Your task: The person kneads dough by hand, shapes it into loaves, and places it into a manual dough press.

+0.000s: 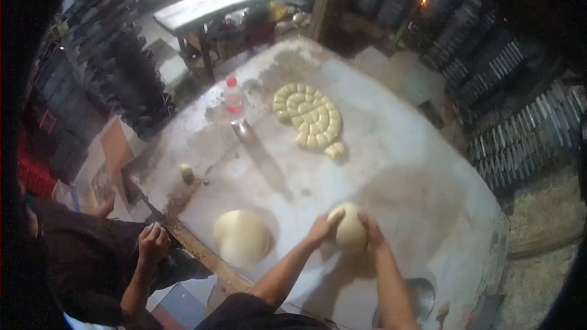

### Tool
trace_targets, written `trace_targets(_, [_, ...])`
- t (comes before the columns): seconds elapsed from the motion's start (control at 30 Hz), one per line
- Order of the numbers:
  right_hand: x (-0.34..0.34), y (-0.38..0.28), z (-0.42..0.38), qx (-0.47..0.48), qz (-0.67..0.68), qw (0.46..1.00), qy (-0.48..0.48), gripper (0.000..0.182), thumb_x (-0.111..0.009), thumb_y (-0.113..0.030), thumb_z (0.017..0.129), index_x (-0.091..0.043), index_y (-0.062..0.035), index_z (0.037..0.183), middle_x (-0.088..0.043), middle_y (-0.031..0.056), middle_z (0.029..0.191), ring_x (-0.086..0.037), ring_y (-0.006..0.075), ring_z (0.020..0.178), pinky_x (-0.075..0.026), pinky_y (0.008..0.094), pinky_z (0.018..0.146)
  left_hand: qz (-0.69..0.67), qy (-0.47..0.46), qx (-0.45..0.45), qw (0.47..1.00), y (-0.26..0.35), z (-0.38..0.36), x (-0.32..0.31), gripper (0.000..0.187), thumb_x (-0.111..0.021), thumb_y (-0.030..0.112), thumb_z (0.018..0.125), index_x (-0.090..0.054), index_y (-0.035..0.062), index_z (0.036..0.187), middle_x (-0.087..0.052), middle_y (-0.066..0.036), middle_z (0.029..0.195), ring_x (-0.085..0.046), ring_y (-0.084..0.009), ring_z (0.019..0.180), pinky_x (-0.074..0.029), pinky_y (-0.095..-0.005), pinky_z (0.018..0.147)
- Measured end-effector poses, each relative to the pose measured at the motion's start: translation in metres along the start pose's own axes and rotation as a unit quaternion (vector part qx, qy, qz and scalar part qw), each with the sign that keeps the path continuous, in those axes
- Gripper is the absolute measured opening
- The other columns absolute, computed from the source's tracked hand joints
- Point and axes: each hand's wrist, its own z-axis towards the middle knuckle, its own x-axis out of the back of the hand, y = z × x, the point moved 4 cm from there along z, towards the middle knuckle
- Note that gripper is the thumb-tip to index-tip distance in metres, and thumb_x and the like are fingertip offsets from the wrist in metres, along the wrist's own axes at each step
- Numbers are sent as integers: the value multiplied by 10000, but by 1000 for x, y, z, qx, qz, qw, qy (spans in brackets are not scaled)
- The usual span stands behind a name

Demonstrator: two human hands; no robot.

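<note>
A smooth ball of pale dough [351,228] sits on the worktable [391,122] between my two hands. My left hand [325,226] presses on its left side and my right hand [372,233] cups its right side. To the left of them lies a larger rounded mass of dough [242,238], which neither hand touches. Farther back, many small cut dough pieces [307,115] lie side by side in a spiral, with a few at its near end. One small dough piece [187,173] is alone at the left.
A bottle with a red cap [233,96] stands near the far left edge, with a metal cylinder [242,128] by it. A round metal bowl [422,296] is beside my right forearm. At the left stands another person [104,263]. Stacked trays [513,134] line the right.
</note>
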Motion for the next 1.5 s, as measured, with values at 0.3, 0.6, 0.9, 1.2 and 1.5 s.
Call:
trace_targets(0.3, [-64, -45, -329, 239, -23, 947, 214, 373, -561, -173, 964, -567, 3, 1292, -536, 155, 1255, -523, 259, 1156, -418, 392, 1031, 53, -246, -102, 962, 65, -233, -108, 582, -636, 539, 928, -692, -16, 1097, -703, -122, 987, -638, -198, 919, -511, -340, 790])
trace_targets(0.6, [-68, -106, -564, 722, -272, 605, 197, 922, -655, -545, 879, -333, 36, 1517, -355, 223, 1561, -385, 362, 1428, -327, 516, 1179, 209, -160, -568, 780, 187, -487, -188, 1142, -934, 317, 655, -271, 32, 1540, -279, -231, 1588, -387, -308, 1427, -331, -392, 1162])
trace_targets(0.9, [-13, -17, -585, 563, -150, 807, 99, 622, -753, -306, 843, -543, 54, 1305, -638, 168, 1198, -588, 262, 1137, -442, 386, 1023, 151, -146, -443, 871, 81, -502, -252, 574, -725, 138, 824, -535, 24, 1353, -576, -169, 1329, -558, -260, 1229, -437, -382, 1051])
trace_targets(1.2, [-24, -21, -606, 480, -144, 863, -59, 649, -798, -410, 828, -570, -22, 1296, -634, 86, 1166, -600, 155, 981, -499, 272, 840, 247, -16, -492, 835, 65, -538, -277, 277, -477, -32, 833, -566, 26, 1089, -638, -74, 999, -605, -148, 873, -493, -282, 764])
trace_targets(1.5, [-17, 65, -508, 384, 52, 919, 69, 277, -685, -249, 938, -590, -12, 1045, -635, 69, 950, -592, 149, 908, -485, 311, 812, 344, 38, -391, 853, -3, -483, -266, 316, -520, 254, 1007, -534, -14, 1174, -594, -268, 1059, -581, -431, 982, -463, -492, 870])
